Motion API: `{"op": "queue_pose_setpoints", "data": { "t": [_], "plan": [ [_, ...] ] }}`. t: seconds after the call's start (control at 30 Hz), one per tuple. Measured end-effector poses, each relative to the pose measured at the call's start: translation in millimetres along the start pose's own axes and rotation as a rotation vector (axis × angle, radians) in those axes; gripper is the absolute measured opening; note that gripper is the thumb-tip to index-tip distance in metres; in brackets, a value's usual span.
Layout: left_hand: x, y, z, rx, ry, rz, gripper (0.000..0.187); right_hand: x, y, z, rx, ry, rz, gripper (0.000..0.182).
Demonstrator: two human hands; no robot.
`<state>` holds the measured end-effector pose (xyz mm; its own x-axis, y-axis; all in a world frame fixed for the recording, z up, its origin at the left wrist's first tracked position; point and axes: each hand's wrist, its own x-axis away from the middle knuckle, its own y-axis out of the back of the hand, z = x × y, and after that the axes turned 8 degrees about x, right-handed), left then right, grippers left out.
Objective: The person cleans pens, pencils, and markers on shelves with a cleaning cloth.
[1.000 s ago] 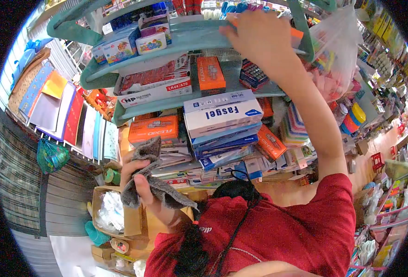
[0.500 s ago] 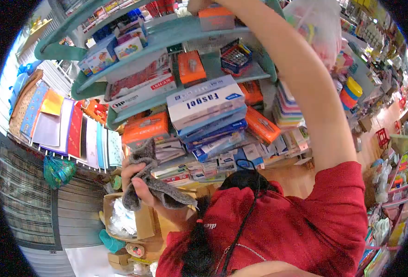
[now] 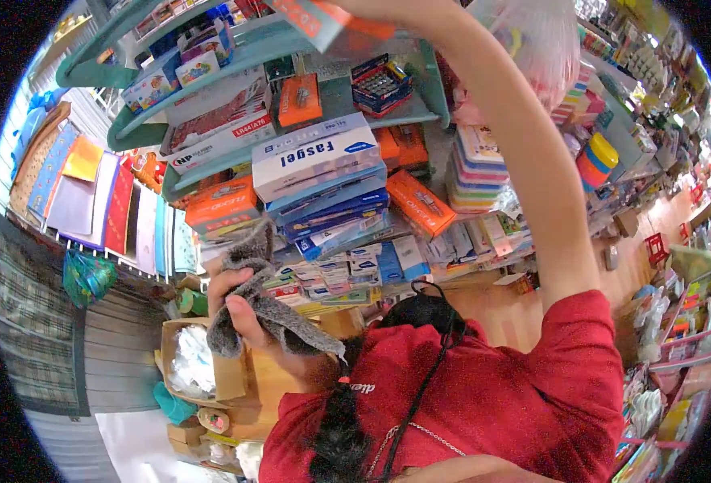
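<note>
My left hand is closed around a crumpled grey cloth, held in front of the lower shelves. At the top edge of the view, my right hand grips a small orange and grey box, which is tilted; most of its fingers are cut off or hidden. Below the raised arm, an open dark box of small items and an orange box stand on a green shelf. A white Fasgel box tops a stack of blue boxes.
More orange boxes lie beside the stack. A clear bag hangs at the right, above stacked coloured containers. On the left are hanging sheets and a cardboard box with white contents. Packed shelves line the far right.
The orange and grey box has moved left and tipped in my right hand, off its spot on the upper shelf. My left hand keeps the cloth. The whole view has shifted slightly.
</note>
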<state>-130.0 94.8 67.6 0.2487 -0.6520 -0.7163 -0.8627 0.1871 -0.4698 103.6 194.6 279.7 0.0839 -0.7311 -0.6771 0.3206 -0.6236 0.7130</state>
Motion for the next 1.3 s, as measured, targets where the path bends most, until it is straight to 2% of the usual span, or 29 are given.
{"op": "queue_pose_setpoints", "data": {
  "t": [0.03, 0.1, 0.17, 0.2, 0.3, 0.37, 0.4, 0.43, 0.47, 0.5, 0.53, 0.6, 0.63, 0.67, 0.73, 0.77, 0.8, 0.87, 0.93, 1.0, 1.07, 1.1, 1.13, 1.2, 1.27, 1.3],
  "plan": [
    [5, -6, 0, -0.019, 0.011, -0.088, 0.041, 14, 14, 10, -0.038, -0.072, 0.15, 0.051],
    [10, -21, 2, 0.007, 0.013, -0.257, 0.041, 52, 10, 1, -0.453, -0.027, 0.105, 0.053],
    [13, -46, 6, 0.18, -0.051, -0.43, 0.041, 109, 11, 8, -0.699, -0.053, -0.089, 0.044],
    [16, -59, 9, 0.307, -0.098, -0.524, 0.042, 137, 13, 8, -0.92, -0.181, -0.022, 0.053],
    [42, -77, 17, 0.07, -0.038, 0.07, 0.041, 214, 3, 0, -1.401, -0.542, -0.001, 0.052],
    [62, -86, 21, -0.085, 0.022, 0.477, 0.043, 252, 2, 4, -1.501, -0.712, -0.028, 0.052],
    [73, -102, 19, -0.197, 0.013, 0.553, 0.043, 268, -2, 2, -1.54, -0.818, -0.047, 0.052],
    [84, -119, 18, -0.308, -0.004, 0.63, 0.044, 282, -2, -2, -1.612, -0.804, -0.016, 0.053],
    [95, -147, 14, -0.457, -0.067, 0.577, 0.045, 296, -1, -9, -1.685, -0.788, 0.013, 0.053],
    [102, -155, 17, -0.397, -0.024, 0.565, 0.044, 303, -7, -18, -1.957, -0.819, 0.047, 0.055],
    [105, -162, 21, -0.335, 0.01, 0.552, 0.044, 316, -3, -20, -1.72, -0.73, 0.025, 0.062],
    [100, -168, 35, -0.273, 0.058, 0.6, 0.042, 333, 4, -23, -1.525, -0.715, 0.062, 0.069],
    [93, -170, 45, -0.284, 0.053, 0.608, 0.041, 343, 1, -25, -1.534, -0.732, 0.077, 0.072],
    [85, -172, 53, -0.295, 0.048, 0.616, 0.041, 350, -4, -22, -1.535, -0.652, 0.067, 0.072],
    [80, -181, 53, -0.043, 0.308, 0.536, 0.041, 364, -4, -18, -1.411, -0.608, 0.144, 0.071],
    [84, -182, 47, -0.11, 0.273, 0.596, 0.042, 367, 0, -17, -1.405, -0.626, 0.115, 0.071],
    [90, -183, 39, -0.178, 0.24, 0.658, 0.044, 371, -7, -26, -1.332, -0.528, 0.017, 0.069],
    [125, -176, 28, -0.378, 0.099, 0.745, 0.05, 372, 6, -25, -1.412, -0.781, -0.065, 0.064],
    [148, -185, 9, -0.285, 0.09, 0.781, 0.05, 370, 7, -38, -1.501, -0.845, -0.243, 0.059],
    [145, -187, 13, -0.24, 0.1, 0.795, 0.052, 367, 13, -37, -1.399, -0.922, -0.22, 0.059],
    [132, -188, 21, -0.233, 0.089, 0.831, 0.054, 371, 9, -35, -1.335, -0.796, -0.198, 0.06],
    [115, -188, 29, -0.248, 0.063, 0.863, 0.054, 371, 8, -28, -1.491, -0.698, -0.199, 0.063],
    [103, -188, 32, -0.265, 0.032, 0.894, 0.055, 375, 7, -23, -1.398, -0.669, -0.128, 0.063],
    [95, -187, 31, -0.032, 0.43, 0.662, 0.056, 383, 3, -13, -1.215, -0.609, 0.007, 0.065],
    [103, -178, 29, -0.02, 0.641, 0.584, 0.057, 378, 2, -7, -1.323, -0.617, -0.057, 0.064],
    [126, -165, 27, -0.125, 0.657, 0.627, 0.058, 381, -3, -15, -1.336, -0.651, -0.072, 0.064]
  ]
}}
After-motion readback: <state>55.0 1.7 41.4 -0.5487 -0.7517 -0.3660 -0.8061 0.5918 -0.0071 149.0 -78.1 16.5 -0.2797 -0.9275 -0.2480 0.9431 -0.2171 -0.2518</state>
